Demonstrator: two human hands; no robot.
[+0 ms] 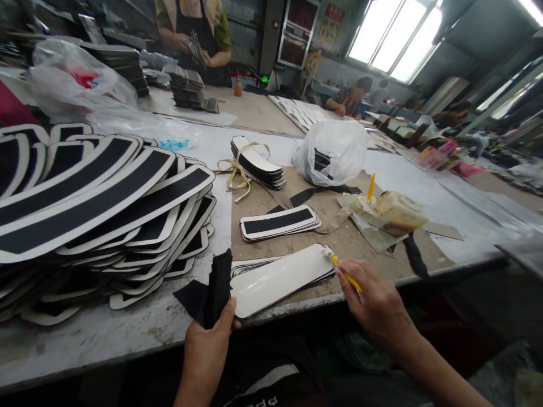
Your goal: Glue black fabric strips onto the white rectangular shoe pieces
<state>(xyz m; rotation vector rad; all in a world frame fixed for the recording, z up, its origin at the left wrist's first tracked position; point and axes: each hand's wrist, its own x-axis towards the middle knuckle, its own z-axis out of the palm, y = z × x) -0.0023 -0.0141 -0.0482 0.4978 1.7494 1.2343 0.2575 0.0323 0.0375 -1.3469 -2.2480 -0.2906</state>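
My right hand (375,297) grips a thin yellow-handled brush (351,281), its whitish tip on the far right end of a long white strip-shaped piece (275,282). The piece has rounded corners and a wet shine towards its left half. It lies slightly askew on a stack of similar pieces (250,267). At its near left corner is my left hand (207,347), closed on black fabric strips (219,285) that stick up from it. Whether its thumb also pins the white piece is hard to tell. Behind lies a small stack of black-centred, white-bordered pieces (280,221).
A large heap of black-and-white curved pieces (106,203) fills the left. At right, a glue-smeared container (394,212) holds another yellow stick (371,187). Behind are a white plastic bag (333,152) and a ribbon-tied bundle (258,164). A co-worker (193,34) stands across the table.
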